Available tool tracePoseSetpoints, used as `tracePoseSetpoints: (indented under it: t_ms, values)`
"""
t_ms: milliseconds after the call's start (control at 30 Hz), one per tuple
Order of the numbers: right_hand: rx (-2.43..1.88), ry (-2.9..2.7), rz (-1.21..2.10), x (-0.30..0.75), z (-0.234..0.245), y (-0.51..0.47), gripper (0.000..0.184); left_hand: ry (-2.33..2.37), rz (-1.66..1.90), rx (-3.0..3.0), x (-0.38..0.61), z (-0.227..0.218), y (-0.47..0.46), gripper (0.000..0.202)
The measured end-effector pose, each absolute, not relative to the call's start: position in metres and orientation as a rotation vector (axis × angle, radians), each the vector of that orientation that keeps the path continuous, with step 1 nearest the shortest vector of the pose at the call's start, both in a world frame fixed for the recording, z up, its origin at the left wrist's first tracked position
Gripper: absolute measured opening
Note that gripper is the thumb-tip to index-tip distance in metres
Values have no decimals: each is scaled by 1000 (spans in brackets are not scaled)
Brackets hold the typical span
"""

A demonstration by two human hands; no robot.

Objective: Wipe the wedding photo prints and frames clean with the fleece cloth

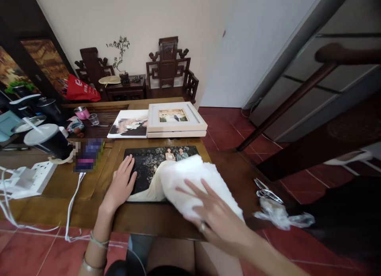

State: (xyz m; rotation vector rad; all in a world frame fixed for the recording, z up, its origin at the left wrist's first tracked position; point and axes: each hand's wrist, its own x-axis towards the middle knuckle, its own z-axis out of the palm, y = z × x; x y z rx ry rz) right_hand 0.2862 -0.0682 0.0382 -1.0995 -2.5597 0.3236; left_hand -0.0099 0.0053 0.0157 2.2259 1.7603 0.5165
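A dark wedding photo print [145,179] of a couple, one in a long pale gown, lies flat at the table's front edge. My left hand [122,183] rests on its left edge, fingers stretched out and holding nothing. Over the print's right part is a white cloth or paper towel [178,177], which hides that side and runs past the right edge. My right hand [216,212], wearing a ring, presses down on this white sheet with its fingers spread; its outline is slightly blurred.
Behind the print stand stacked white-framed pictures [178,127] and another photo panel [127,125]. To the left are a lidded cup [49,139], a phone [89,155] on a cable and a power strip [44,177]. Scissors [268,192] and a crumpled plastic bag [276,214] lie right.
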Motion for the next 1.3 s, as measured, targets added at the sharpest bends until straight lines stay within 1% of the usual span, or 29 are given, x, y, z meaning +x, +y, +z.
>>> tracePoseSetpoints:
  t_ms: [167, 267, 367, 567, 667, 767, 867, 1067, 1167, 1300]
  values:
    - [-1342, -2534, 311, 277, 44, 26, 34, 1760, 515, 2202, -10, 16, 5, 51]
    - [-1446, -2515, 306, 271, 46, 57, 37, 1756, 527, 2185, -10, 17, 4, 50]
    - [-1411, -2506, 287, 269, 43, 43, 35, 1758, 539, 2192, -10, 16, 5, 50]
    - [-1135, -2526, 274, 274, 26, -66, 22, 1742, 564, 2214, -9, 15, 6, 50]
    - [-1077, -2518, 278, 273, 22, -97, 18, 1744, 541, 2212, -9, 15, 6, 50]
    - [-1076, -2553, 320, 270, 27, -87, 17, 1753, 516, 2207, -9, 16, 7, 50]
    - [-1159, -2588, 336, 265, 36, -43, 22, 1755, 492, 2187, -9, 18, 6, 51]
    - [-1335, -2562, 192, 248, 41, 50, 33, 1747, 495, 2189, -10, 18, 5, 51]
    - [-1336, -2547, 125, 242, 35, 44, 30, 1750, 504, 2202, -11, 16, 6, 51]
    - [-1149, -2577, 161, 241, 24, -19, 22, 1754, 512, 2220, -10, 15, 6, 51]
